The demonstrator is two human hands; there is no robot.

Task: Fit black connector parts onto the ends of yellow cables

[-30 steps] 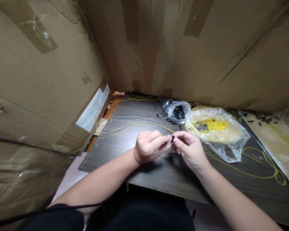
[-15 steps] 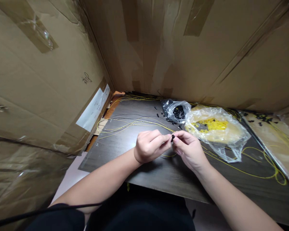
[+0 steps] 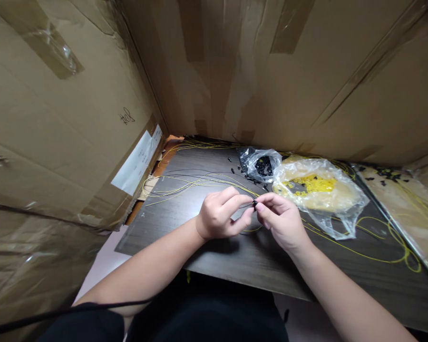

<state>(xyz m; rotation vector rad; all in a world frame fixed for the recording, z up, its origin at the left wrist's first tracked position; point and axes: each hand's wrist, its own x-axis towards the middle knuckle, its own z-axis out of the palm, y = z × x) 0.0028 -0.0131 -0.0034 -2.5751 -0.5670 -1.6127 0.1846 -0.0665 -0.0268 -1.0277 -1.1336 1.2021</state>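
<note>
Both hands meet above the middle of a dark wooden table (image 3: 214, 256). My left hand (image 3: 219, 213) is curled, its thumb and forefinger pinching a thin black wire (image 3: 248, 205). My right hand (image 3: 281, 221) pinches a small black cap (image 3: 255, 204) at the wire's end, fingertip to fingertip with the left. A yellow wire (image 3: 251, 230) loops on the table just beneath the hands.
Several yellow and black wires (image 3: 185, 183) lie spread at the back left. A clear bag of black caps (image 3: 262, 166) and a larger bag of yellow parts (image 3: 317, 187) sit behind the right hand. Cardboard walls (image 3: 74, 109) enclose the table; a board (image 3: 406, 199) lies at the right.
My left forefinger and thumb have spread slightly along the black wire, showing a short length of it beside the cap. The hands stay in place.
</note>
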